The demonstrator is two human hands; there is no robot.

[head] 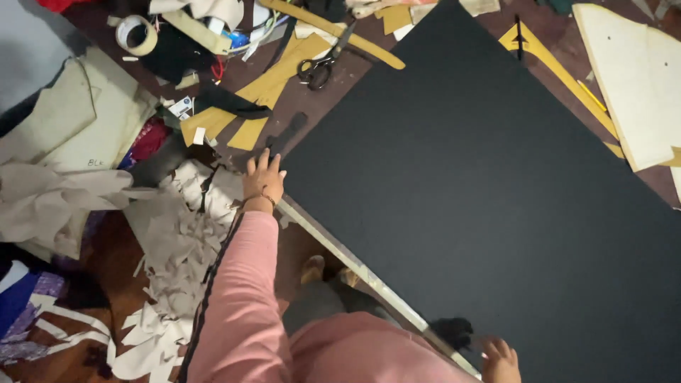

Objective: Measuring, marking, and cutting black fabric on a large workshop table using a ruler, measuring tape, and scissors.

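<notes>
A large black sheet (482,191) lies flat across the work table. My left hand (263,177), on a pink sleeve, rests with fingers spread at the sheet's near-left corner, touching the table edge. My right hand (501,359) shows only in part at the bottom, fingers on the sheet's near edge beside a small black scrap (452,330). Neither hand holds anything. Black scissors (317,69) lie just beyond the sheet's far-left corner.
Tan card pattern pieces (264,92), a roll of tape (136,35) and dark cloth crowd the table's left end. Pale boards (642,78) and a yellow set square (550,60) lie at the right. Paper offcuts (177,248) cover the floor by my feet.
</notes>
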